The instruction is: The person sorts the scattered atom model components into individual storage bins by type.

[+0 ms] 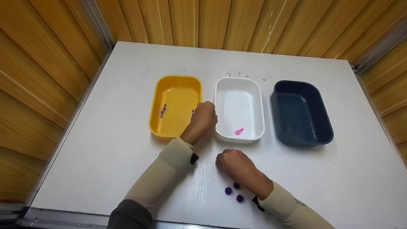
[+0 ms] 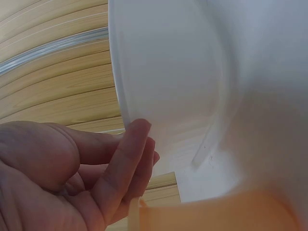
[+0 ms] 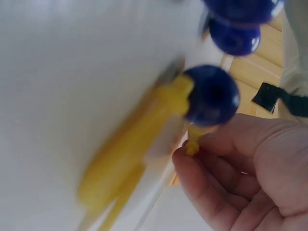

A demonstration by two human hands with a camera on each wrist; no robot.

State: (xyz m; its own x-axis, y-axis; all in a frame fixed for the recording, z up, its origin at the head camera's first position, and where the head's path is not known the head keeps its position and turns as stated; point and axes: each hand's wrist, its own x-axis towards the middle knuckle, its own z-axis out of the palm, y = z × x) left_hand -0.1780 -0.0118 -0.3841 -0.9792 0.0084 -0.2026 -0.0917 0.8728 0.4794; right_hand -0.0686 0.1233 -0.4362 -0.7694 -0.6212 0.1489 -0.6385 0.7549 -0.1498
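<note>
My left hand [image 1: 203,117] is over the right rim of the yellow tray [image 1: 171,77], close to the white tray [image 1: 238,79]. In the left wrist view its fingers are loosely bent, and nothing shows between them. Two thin purple pieces lie in the yellow tray; one purple piece [image 1: 163,110] is at its left side. A pink drop-shaped piece [image 1: 239,131] lies in the white tray. My right hand [image 1: 237,163], low over the table, pinches a small yellow knobbed piece [image 3: 192,147] between thumb and finger. Blurred longer yellow pieces [image 3: 115,163] lie near it, beside a dark blue ball [image 3: 212,95].
A dark blue tray [image 1: 327,135] stands to the right of the white one. Three dark balls, one of them a front ball [image 1: 239,198], sit by my right wrist. A wood-panelled wall [image 1: 213,24] closes off the back of the white table [image 1: 95,152].
</note>
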